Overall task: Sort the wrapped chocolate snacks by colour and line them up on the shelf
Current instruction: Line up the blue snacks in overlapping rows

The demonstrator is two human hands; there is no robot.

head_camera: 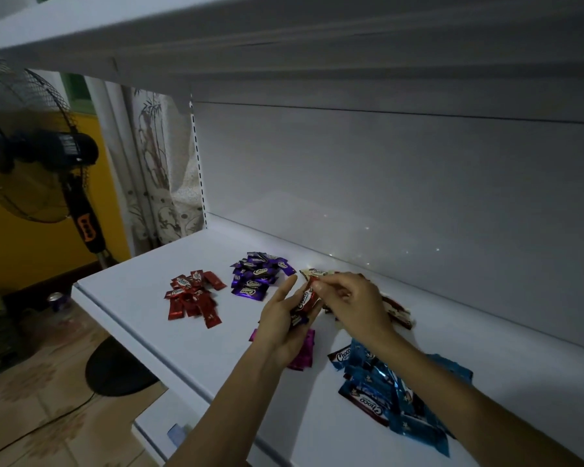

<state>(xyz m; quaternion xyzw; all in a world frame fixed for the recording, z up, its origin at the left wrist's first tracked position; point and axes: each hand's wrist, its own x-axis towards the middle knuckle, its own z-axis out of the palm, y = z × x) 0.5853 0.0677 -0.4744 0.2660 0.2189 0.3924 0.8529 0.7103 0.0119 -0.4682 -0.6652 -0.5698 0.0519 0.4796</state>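
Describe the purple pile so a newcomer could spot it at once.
On the white shelf board, look toward the back wall, past the hands. The heap of shiny purple-wrapped snacks sits just right of the red-wrapped heap, and is the only purple cluster.

"Choco" reads in white script on a brown-ended wrapper (340,354) beside the blue pile, toward the shelf's (132,298) front edge. The same word appears upside down on another blue wrapper (371,404), and probably on the purple wrappers (258,276).

Bare shelf (142,308) lies open at the frame's left and far right. Red pile (193,298), purple pile (258,278) and blue pile (391,396) block the middle; the upper shelf (284,38) overhangs.
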